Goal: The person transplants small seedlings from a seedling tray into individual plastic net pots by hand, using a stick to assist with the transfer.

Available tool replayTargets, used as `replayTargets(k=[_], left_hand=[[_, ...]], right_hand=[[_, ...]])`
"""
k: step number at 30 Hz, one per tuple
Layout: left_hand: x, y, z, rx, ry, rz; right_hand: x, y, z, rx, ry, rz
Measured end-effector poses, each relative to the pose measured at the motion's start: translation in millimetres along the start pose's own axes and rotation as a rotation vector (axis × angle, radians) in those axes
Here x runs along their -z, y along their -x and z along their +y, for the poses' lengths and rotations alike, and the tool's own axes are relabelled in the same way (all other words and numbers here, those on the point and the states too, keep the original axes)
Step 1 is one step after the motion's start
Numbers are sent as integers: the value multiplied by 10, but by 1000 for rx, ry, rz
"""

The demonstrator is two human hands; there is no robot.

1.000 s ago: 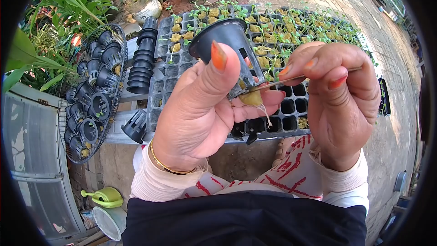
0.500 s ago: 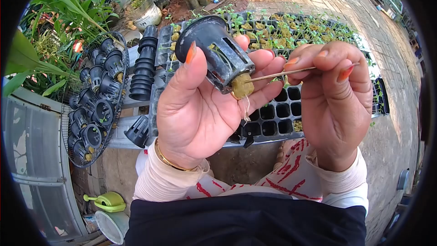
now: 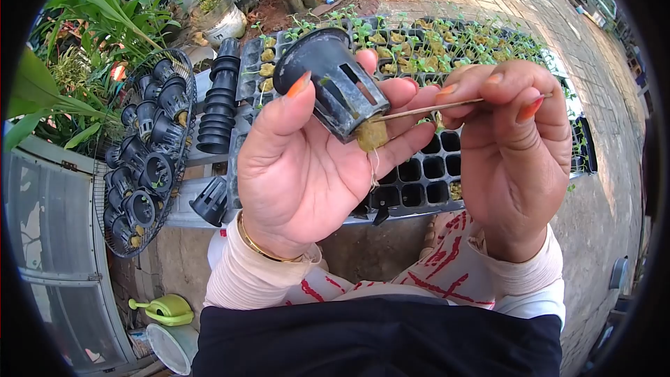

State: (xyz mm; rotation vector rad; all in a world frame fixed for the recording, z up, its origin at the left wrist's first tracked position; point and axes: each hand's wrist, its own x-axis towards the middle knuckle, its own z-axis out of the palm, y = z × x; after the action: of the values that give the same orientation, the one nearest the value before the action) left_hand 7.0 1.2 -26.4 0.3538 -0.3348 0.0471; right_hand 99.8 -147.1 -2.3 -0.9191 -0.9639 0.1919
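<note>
My left hand (image 3: 300, 167) grips a black slotted net pot (image 3: 335, 87), tilted with its rim to the upper left. A yellow-green sponge plug (image 3: 372, 136) sticks out of the pot's bottom, with a pale root hanging below. My right hand (image 3: 513, 153) pinches a thin wooden stick (image 3: 429, 109), held nearly level, whose tip touches the plug at the pot's base. Behind both hands lies a black seedling tray (image 3: 419, 181) with small green sprouts in its far cells.
A stack of black net pots (image 3: 218, 101) stands left of the tray, one loose pot (image 3: 209, 201) lies below it. A wire basket (image 3: 143, 153) holds several more pots. A green watering can (image 3: 164, 307) sits low left. Leafy plants fill the upper left; paving runs at right.
The left hand has raised the pot and turned it, so its slotted side now faces me. The stick has stayed at the plug, and the view has shifted slightly.
</note>
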Motion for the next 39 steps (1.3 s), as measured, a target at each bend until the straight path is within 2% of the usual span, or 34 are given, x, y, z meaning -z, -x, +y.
replayTargets(k=[5,7,8,11,13,23,28,39], left_hand=[[29,-5,16,-5,87,-10],[32,-12,16,-17,135,-33],[7,-14,12,-17,135,-32],[-39,-16,13,-15,129,64],[37,-8,37,4,162,16],[-73,-3,-5,29,233,33],[-175,-20,-41,5,266,130],[-142,-2,-51,-6,227,150]], right_hand=[[0,20,-25,90,79,-10],[18,25,-63,135,294,-88],[26,24,-64,134,293,-89],[50,0,-66,355,511,-195],[28,-5,-74,369,523,-212],[6,-17,-126,378,625,-291],[-2,-28,-119,364,621,-319],[11,-13,-86,388,601,-301]])
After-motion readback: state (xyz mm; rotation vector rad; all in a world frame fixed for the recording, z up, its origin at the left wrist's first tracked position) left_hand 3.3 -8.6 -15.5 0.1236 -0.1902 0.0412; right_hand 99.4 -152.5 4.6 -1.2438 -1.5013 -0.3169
